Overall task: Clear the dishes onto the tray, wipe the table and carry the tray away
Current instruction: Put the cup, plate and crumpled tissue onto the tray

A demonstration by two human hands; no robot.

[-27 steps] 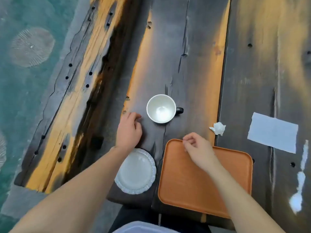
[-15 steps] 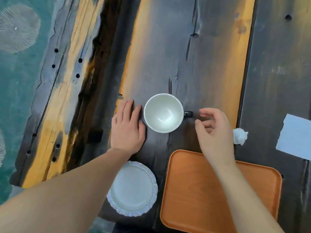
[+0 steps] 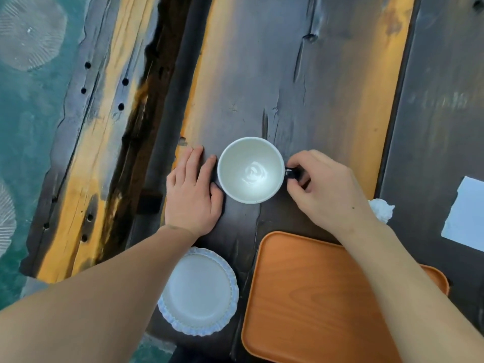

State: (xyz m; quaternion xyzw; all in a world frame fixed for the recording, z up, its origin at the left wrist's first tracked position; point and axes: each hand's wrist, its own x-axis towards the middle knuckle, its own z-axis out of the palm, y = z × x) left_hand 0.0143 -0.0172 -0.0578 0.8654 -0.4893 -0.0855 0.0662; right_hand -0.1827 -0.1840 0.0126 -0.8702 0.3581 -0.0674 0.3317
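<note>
Cup (image 3: 251,170) — white inside, dark small handle (image 3: 291,172) — stands upright on the table (image 3: 327,87), between the two hands. It looks like glazed ceramic: stiff, moderately heavy for its size, smooth and likely slippery at the rim, breakable if knocked on the wood. It appears empty, only a bright glare at the bottom, so spilling is probably not a concern.

Best hold, by my judgement: the handle, which points toward the right hand's fingertips. It is a small loop, so a pinch fits better than a hooked finger. The lift should go straight up.

Right hand (image 3: 327,189) — thumb and forefinger curl in around the handle and pinch it; the other fingers are tucked under the palm. The forearm comes in over the tray's (image 3: 301,297) far right corner.

Left hand (image 3: 192,195) — lies flat on the table, fingers straight and together, grasping nothing. The thumb side sits just beside the cup wall; whether it touches I cannot tell.

Saucer-like plate (image 3: 199,290) — frilled rim, sits near the table edge, behind the left wrist, just beside the tray. Thin rim, likely fragile.

Crumpled tissue (image 3: 381,209) — just beyond the right hand's outer edge, partly hidden by it. Paper sheet (image 3: 465,213) further right.

The tray carries nothing yet.
</note>
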